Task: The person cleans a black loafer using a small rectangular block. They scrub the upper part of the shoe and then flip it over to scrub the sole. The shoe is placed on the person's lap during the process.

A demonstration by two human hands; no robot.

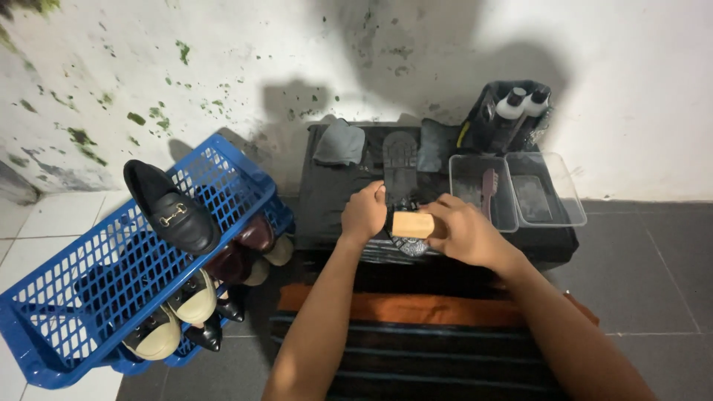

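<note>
Left hand (364, 214): fingers curled around a dark shoe (402, 160), sole up, steadying it on the black surface (327, 200). Right hand (464, 232): fingers wrapped on a wooden brush (413, 224), pressed at the shoe's near end, apparently its heel. Clear trays (546, 215) and bottles (512, 104) stand right, within reach. Blue crate (67, 297) of shoes, left, on the floor.

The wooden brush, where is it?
In the head view, the wooden brush sits mid-frame in the right hand, over the dark shoe beside the left hand.
</note>
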